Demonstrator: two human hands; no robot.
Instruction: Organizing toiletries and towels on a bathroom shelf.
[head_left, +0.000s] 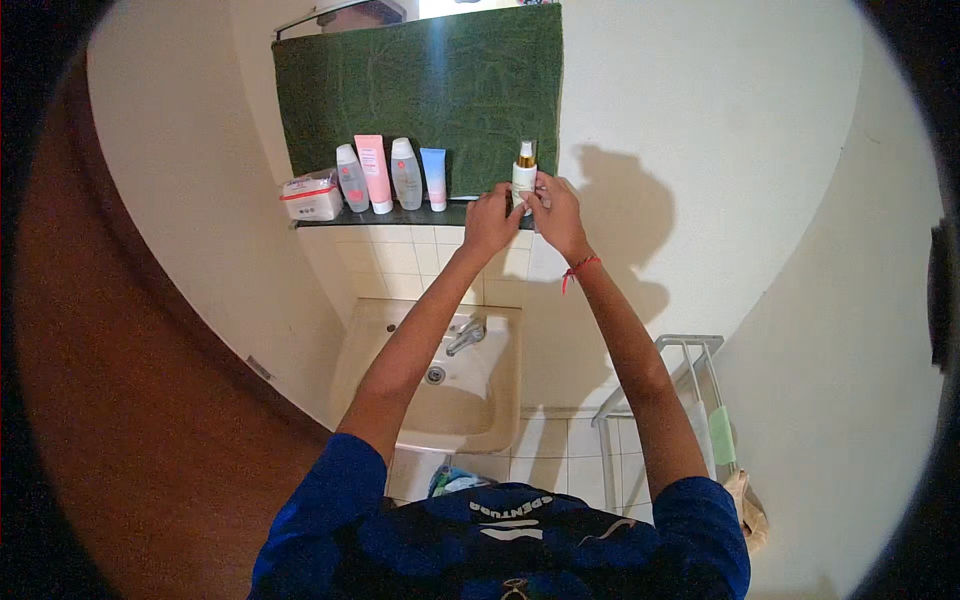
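A small white bottle (pixel 524 178) with a gold collar and a clear cap stands upright at the right end of a dark shelf (pixel 400 219). My left hand (pixel 490 220) closes on its lower left side, the thumb against the bottle. From the other side, my right hand (pixel 558 214) grips it with thumb and fingers, a red string bracelet on that wrist. The bottle's base is partly hidden by my fingers. Further left on the shelf stand a light blue tube (pixel 434 180), a clear bottle (pixel 406 175), a pink tube (pixel 372 174), another clear bottle (pixel 352 180) and a white-and-red soft pack (pixel 311 197).
Behind the shelf hangs a dark green towel (pixel 420 95). Below lies a beige sink (pixel 480 420) with a chrome faucet (pixel 466 337). A grey metal rack (pixel 690 343) with cloths stands at the right wall, and a brown door (pixel 170 420) is at left.
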